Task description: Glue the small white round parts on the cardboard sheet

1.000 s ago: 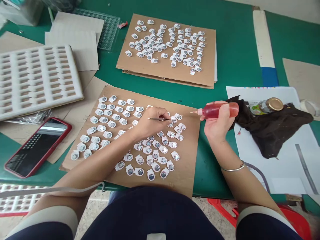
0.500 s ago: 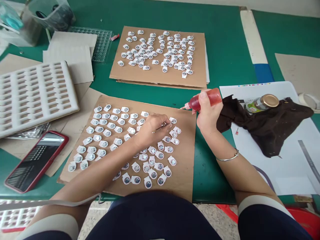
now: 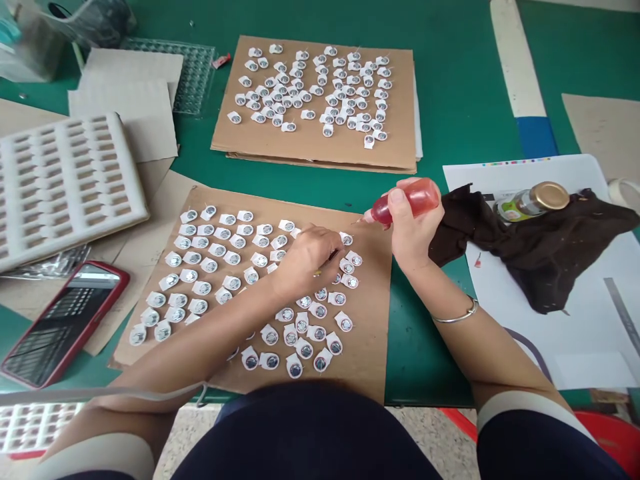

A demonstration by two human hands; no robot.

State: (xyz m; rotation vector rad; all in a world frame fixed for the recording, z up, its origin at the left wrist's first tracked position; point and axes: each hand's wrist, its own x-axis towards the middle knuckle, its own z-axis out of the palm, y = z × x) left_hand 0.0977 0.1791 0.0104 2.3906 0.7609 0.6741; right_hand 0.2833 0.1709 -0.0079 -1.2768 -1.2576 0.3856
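Your right hand (image 3: 417,233) grips a translucent red squeeze bottle (image 3: 421,194) at the far right corner of the nearer brown cardboard sheet (image 3: 369,307); it seems light, soft-walled, best held mid-body. Your left hand (image 3: 311,257) closes on a mostly hidden thin tool (image 3: 317,273) over white, silver-disced tabs (image 3: 201,288). Green table (image 3: 423,347) borders the sheet's right edge.

Green tabletop (image 3: 460,80) above speckled floor (image 3: 435,443), red seat (image 3: 613,437) lower right.

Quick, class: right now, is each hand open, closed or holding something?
Left hand: closed, holding a slim tool, mostly hidden.
Right hand: closed around a red squeeze bottle.
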